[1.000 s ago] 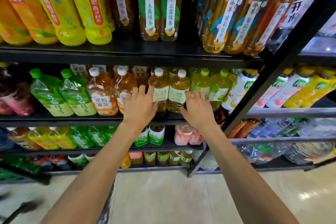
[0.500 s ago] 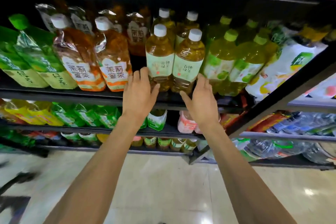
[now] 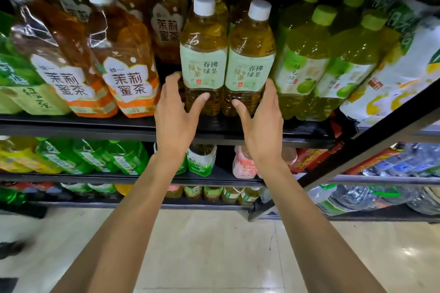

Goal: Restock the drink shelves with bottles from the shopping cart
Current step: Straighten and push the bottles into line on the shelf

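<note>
Store aisle: black shelf (image 3: 95, 126) of drink bottles above pale floor tiles. Compared with half a second ago, both hands have risen from the shelf's front edge to the labels' lower rim. The left hand (image 3: 175, 112) wraps its fingers (image 3: 172, 81) round the outer side of the left green tea bottle (image 3: 203, 54), thumb on its front, and the right hand (image 3: 259, 116) mirrors this on the right green tea bottle (image 3: 250, 59). Both bottles stand upright and touching at the shelf's front edge, with wrists straight and forearms reaching up from below the shelf.
</note>
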